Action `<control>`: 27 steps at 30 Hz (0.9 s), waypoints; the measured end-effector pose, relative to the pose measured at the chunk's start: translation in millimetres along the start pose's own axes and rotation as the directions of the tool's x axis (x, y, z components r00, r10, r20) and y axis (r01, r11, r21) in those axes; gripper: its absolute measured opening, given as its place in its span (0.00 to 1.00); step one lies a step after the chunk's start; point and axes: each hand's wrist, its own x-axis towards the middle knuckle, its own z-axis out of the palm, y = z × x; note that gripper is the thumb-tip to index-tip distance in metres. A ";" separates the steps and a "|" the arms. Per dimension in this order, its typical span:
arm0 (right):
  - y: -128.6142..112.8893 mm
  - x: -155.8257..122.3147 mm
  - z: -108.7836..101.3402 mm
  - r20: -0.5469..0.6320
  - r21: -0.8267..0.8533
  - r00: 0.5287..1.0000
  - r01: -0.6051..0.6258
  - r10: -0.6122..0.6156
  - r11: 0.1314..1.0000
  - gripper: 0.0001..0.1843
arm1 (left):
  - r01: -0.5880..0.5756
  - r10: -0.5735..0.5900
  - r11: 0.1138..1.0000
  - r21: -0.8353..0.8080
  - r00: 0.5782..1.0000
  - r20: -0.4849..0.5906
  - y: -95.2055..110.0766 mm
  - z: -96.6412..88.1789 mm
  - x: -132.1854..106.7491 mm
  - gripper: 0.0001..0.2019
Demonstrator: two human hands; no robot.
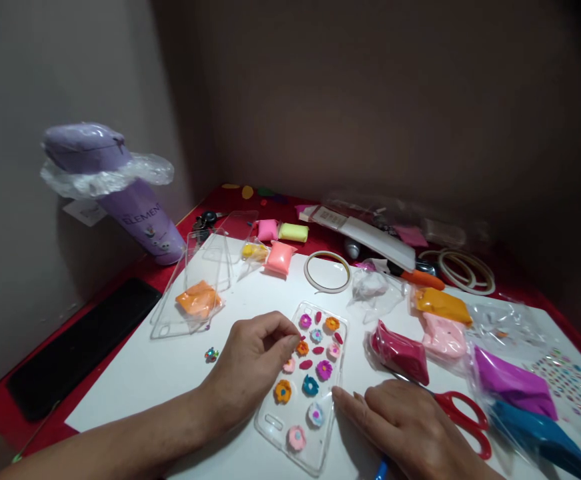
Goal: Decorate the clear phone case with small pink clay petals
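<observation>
A clear phone case (297, 403) lies on the white sheet, decorated with small clay flowers and dark pink ovals. Over its upper left edge, my left hand (255, 363) is closed in a pinch beside an orange flower (302, 348); whatever its fingertips grip is too small to make out. My right hand (410, 427) rests at the case's right side, index finger stretched to the edge and other fingers loosely bent. Part of a blue stick-like thing (381, 469) shows under that hand. Red-handled scissors (470, 407) lie just right of it.
Packets of coloured clay, such as crimson (400, 351) and purple (513, 383), lie at right. More clear cases (170, 313) and an orange packet (200, 300) are at left. A tape roll (327, 272) lies behind. A black phone (87, 343) and purple bottle (140, 213) stand at far left.
</observation>
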 end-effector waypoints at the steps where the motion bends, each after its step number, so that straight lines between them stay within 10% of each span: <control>1: 0.3 0.0 0.1 0.003 0.000 1.000 0.002 -0.002 1.000 0.18 | 0.001 -0.001 1.000 -0.001 1.000 0.001 0.2 -0.2 0.1 0.09; 21: -3.3 11.8 -8.9 -0.026 0.340 0.975 -0.199 0.221 0.919 0.15 | -0.002 0.002 1.000 0.002 1.000 0.002 0.2 -1.0 0.9 0.08; 27: -10.6 20.5 -6.9 0.147 0.315 0.933 -0.358 0.327 0.879 0.08 | -0.015 0.015 1.000 0.010 1.000 0.001 -1.9 -1.6 0.5 0.08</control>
